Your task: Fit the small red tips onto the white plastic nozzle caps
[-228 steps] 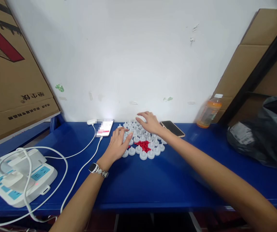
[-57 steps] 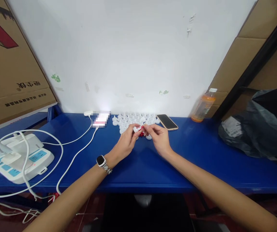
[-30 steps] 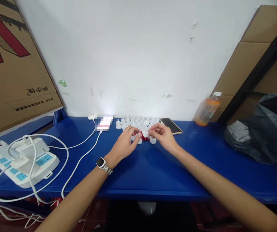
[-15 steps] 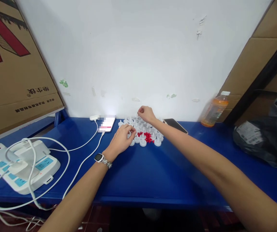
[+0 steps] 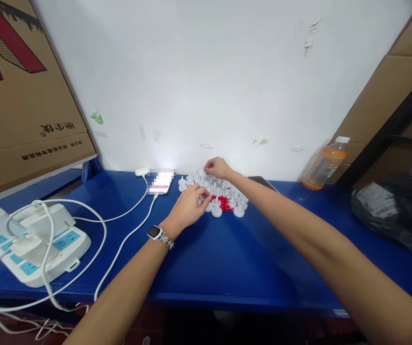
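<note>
A blue table [image 5: 227, 258] against a white wall, with small parts and gadgets spread on it.

Near the back edge lies a cluster of small white plastic pieces [image 5: 223, 194] around a little heap of red bits [image 5: 223, 202]. Left of it a phone [image 5: 160, 182] lies with a white cable [image 5: 123, 239] plugged in. At the left end sits a white power strip [image 5: 33, 244] with looped cords. A dark phone [image 5: 263, 182] lies right of the cluster, then an orange drink bottle [image 5: 323, 165] stands by the wall, and a black plastic bag [image 5: 396, 211] rests at the right end.
</note>
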`<move>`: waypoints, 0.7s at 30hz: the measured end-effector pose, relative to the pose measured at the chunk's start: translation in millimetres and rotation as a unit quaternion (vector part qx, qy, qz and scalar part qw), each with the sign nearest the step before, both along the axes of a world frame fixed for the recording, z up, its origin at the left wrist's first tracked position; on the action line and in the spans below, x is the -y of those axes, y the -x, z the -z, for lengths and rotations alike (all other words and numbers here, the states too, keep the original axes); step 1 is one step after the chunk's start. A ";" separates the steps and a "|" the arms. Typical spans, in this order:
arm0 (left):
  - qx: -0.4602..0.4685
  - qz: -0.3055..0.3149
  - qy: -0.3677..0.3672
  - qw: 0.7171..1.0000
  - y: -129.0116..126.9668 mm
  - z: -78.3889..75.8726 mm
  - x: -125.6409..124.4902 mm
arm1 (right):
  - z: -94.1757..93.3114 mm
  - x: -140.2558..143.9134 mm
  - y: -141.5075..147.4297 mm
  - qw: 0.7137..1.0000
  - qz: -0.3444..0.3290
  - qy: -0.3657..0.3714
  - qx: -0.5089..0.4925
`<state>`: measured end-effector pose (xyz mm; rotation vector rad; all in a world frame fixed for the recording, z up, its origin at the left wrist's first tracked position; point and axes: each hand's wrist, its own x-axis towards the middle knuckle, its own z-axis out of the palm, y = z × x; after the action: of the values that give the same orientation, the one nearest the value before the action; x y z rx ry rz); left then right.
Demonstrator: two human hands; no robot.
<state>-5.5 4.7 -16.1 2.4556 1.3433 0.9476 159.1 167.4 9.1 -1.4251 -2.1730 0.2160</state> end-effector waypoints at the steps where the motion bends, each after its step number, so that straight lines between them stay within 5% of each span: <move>1: 0.000 0.001 -0.001 1.000 -0.5 0.0 0.2 | -1.4 -1.0 -0.5 1.000 0.001 0.000 0.002; 6: -0.008 0.005 -0.002 1.000 -0.7 0.1 0.3 | -2.4 -9.7 -2.7 0.998 0.043 -0.019 0.028; 21: -0.018 0.006 0.007 1.000 3.1 -2.1 0.1 | 2.5 -17.8 8.0 0.996 0.015 0.012 0.090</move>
<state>-8.6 4.6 -14.0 2.4803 1.3393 0.8920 151.1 185.1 6.6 -1.5423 -2.2986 0.1072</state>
